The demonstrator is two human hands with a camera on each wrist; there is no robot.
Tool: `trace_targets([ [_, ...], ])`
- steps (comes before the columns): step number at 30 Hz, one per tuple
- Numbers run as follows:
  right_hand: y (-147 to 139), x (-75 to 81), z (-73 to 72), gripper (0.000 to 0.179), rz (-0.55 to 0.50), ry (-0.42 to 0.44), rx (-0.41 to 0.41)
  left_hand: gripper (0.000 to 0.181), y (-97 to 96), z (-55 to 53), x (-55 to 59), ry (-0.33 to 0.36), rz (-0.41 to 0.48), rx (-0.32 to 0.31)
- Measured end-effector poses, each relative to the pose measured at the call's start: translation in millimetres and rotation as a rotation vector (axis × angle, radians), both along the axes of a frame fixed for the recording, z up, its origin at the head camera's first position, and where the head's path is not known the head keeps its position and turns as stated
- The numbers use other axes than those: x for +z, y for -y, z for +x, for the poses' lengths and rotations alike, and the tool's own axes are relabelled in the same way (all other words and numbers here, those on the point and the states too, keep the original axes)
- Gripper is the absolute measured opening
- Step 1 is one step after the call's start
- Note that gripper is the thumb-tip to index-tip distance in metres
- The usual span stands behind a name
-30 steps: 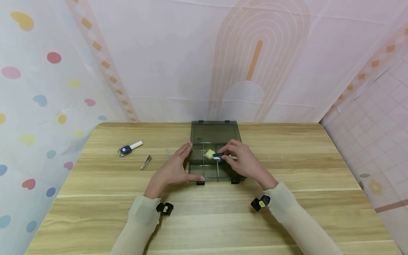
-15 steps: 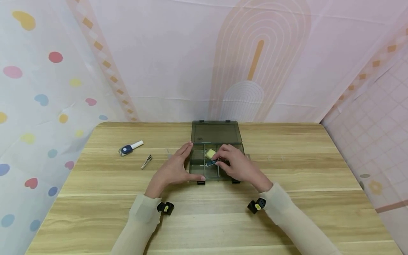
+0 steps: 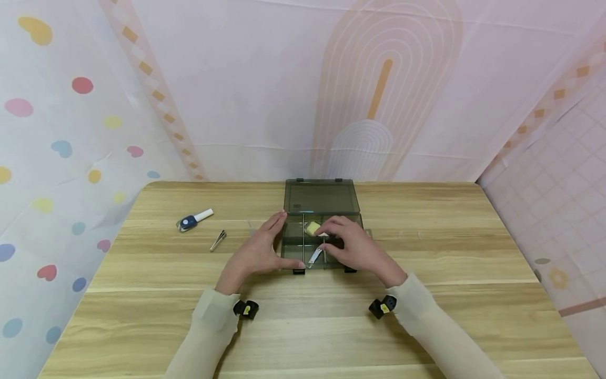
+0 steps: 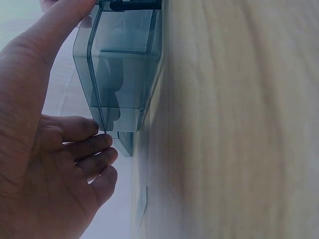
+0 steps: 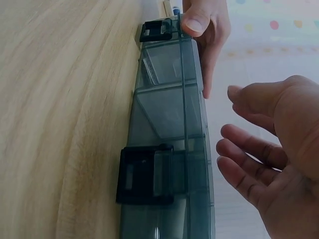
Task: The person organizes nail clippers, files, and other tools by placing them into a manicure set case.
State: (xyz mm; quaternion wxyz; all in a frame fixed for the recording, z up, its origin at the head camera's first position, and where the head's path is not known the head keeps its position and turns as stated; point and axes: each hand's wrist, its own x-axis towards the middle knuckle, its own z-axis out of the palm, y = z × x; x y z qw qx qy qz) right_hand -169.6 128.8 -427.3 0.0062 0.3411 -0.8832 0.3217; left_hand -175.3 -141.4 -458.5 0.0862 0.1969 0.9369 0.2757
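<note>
A smoky see-through divided box point(image 3: 292, 239) stands with its lid point(image 3: 322, 196) raised at the back. My left hand point(image 3: 258, 255) grips its left side, thumb at the front edge and fingertips near the back-left corner. Over the right half of the box hovers my right hand point(image 3: 352, 243); in the right wrist view its fingers are loosely bent, apart from the box and holding nothing. A slim silvery piece point(image 3: 315, 256), kind unclear, lies slanted in the front middle compartment. Behind it sits a small yellow block point(image 3: 312, 228), partly beside the right fingertips.
On the table's left lie a small navy-and-white bottle-like item point(image 3: 194, 220) and a slim metal nail-clipper-like tool point(image 3: 218, 240). Small clear pieces point(image 3: 409, 234) rest to the right of the box. A patterned cloth wall point(image 3: 246, 105) rises behind the table.
My right hand has moved left and forward over the box and let go of the slim piece, which now lies in the front middle compartment. The left hand has stayed on the box.
</note>
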Motion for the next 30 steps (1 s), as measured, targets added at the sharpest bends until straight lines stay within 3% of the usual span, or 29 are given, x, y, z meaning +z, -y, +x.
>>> trace_targets([
  [14,-20.1,-4.8,0.2,0.051,-0.039,0.011,-0.106,0.141,-0.4,1.1,0.5,0.01,0.002,0.007],
  [30,-57.4,-12.1,-5.1,0.066,-0.059,-0.017,-0.213,0.14,-0.4,1.7,1.1,0.017,-0.014,0.007],
])
